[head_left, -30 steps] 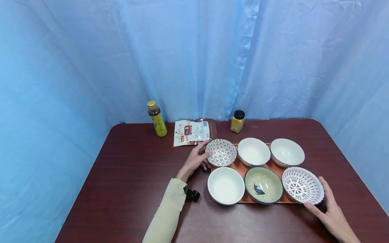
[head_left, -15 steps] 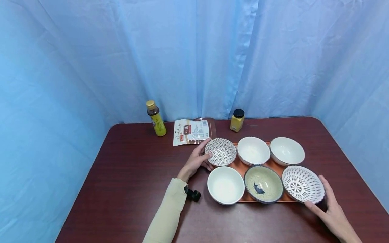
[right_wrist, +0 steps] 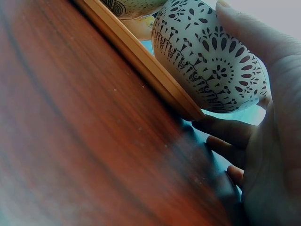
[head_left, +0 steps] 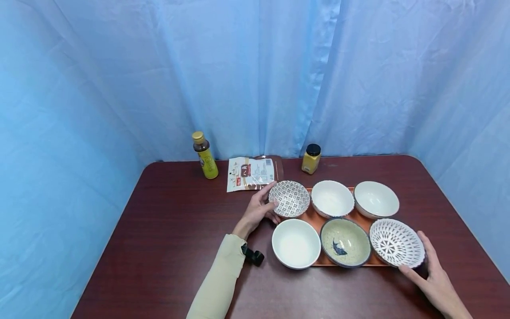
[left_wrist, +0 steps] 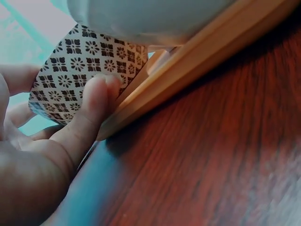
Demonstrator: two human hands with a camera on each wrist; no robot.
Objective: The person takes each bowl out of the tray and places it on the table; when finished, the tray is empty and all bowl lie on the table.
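Six... several bowls stand in two rows on an orange-brown tray. At the tray's back left corner my left hand holds the side of a small bowl with a dark flower-tile pattern; its thumb presses the outer wall and other fingers reach round behind. At the front right corner my right hand grips a white bowl with a dark petal pattern, thumb near the rim. Lower fingers of that hand come right at the tray's corner. Between them sit a plain white bowl and a green bowl with a fish.
Two more white bowls fill the back row. Behind the tray are a yellow jar with a black lid, a white and brown packet and a yellow-labelled bottle. Blue curtains enclose the dark wooden table.
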